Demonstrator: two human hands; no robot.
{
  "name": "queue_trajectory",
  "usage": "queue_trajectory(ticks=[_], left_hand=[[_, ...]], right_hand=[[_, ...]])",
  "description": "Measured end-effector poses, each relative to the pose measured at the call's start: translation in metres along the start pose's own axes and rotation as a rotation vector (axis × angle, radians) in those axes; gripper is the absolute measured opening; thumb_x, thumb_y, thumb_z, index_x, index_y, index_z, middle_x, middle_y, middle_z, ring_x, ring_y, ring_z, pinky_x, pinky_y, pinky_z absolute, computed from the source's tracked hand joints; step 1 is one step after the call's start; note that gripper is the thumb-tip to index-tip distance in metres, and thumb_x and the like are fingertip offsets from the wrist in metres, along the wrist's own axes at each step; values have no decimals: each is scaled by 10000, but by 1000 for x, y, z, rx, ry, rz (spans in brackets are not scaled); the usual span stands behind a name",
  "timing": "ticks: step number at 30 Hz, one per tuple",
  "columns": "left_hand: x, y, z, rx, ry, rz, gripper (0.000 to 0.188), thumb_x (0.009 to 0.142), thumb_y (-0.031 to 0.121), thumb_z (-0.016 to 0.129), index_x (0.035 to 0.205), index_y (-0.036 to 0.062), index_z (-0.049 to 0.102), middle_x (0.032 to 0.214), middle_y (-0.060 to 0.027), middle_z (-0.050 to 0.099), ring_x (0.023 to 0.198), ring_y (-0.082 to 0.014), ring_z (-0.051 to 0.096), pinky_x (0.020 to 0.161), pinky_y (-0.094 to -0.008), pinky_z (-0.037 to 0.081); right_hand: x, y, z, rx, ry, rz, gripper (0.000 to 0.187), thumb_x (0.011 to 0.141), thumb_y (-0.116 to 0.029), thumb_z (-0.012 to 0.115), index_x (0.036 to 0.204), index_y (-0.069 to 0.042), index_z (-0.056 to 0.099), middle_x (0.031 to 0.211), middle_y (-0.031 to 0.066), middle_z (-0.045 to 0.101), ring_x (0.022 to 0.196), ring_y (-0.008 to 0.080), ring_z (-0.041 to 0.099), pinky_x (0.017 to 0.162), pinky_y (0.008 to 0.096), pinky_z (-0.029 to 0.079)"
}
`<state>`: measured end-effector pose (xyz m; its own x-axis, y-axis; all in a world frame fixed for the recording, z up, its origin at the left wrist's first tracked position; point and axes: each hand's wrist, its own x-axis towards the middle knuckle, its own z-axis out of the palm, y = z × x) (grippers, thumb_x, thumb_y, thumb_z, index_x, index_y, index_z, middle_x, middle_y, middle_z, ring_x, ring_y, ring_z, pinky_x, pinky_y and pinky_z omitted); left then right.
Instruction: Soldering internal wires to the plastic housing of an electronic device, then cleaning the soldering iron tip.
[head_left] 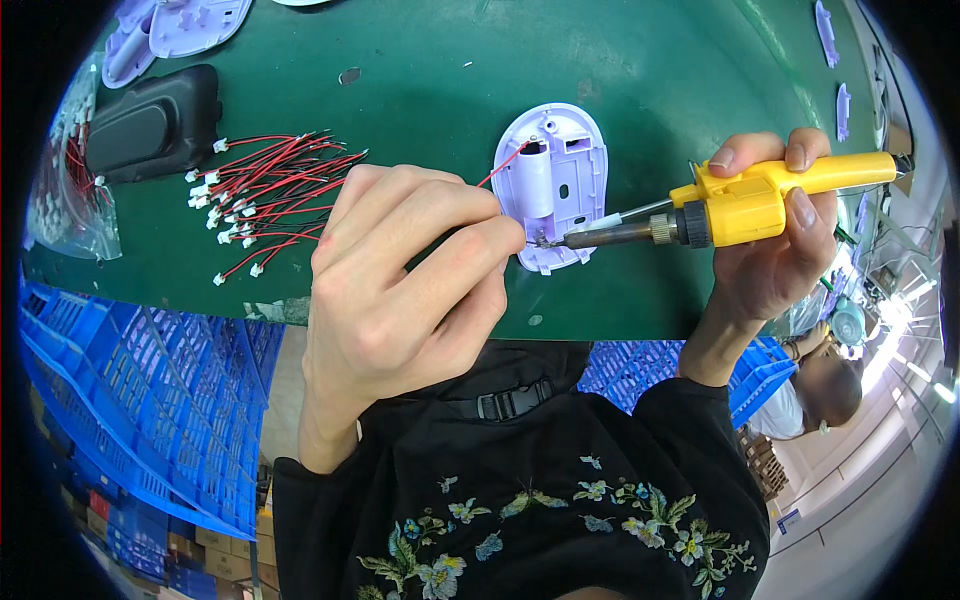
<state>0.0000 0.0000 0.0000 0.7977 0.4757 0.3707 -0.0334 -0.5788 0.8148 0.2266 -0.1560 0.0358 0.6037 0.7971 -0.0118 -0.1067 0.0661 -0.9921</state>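
Lilac shell (582, 178), one: lying inner side up near the front edge of the green counter (420, 75). Right grip (768, 265), one: I am wrapping it around a yellow soldering gun (745, 217), whose dark tip (590, 238) is pointing at the shell's near edge. Left grip (395, 300), one: pinching narrow beside that tip; a red lead (503, 170) is running toward it, though what the fingertips are holding is hidden from my remote post. Handling notes: I am judging that the joint wants brief heat, a wire held motionless until the solder sets, and skin and lilac plastic clear of the metal.
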Motion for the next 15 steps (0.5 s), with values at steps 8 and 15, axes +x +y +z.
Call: queue_trajectory(ticks=[8, 15], left_hand=[[0, -1, 0, -3, -1, 6, 256, 588, -93, 735, 815, 22, 704, 811, -79, 651, 741, -258, 651, 678, -352, 454], [1, 0, 0, 3, -16, 4, 250, 589, -91, 734, 810, 23, 705, 801, -77, 650, 734, -253, 650, 677, -355, 452]], right_hand=[[-3, -4, -2, 19, -126, 54, 325, 945, -260, 570, 1161, -76, 411, 1045, 304, 630, 834, 272, 646, 729, 336, 575], [-4, -7, 2, -20, -86, 57, 325, 946, -259, 564, 1161, -73, 407, 1047, 313, 630, 840, 277, 653, 731, 335, 576]])
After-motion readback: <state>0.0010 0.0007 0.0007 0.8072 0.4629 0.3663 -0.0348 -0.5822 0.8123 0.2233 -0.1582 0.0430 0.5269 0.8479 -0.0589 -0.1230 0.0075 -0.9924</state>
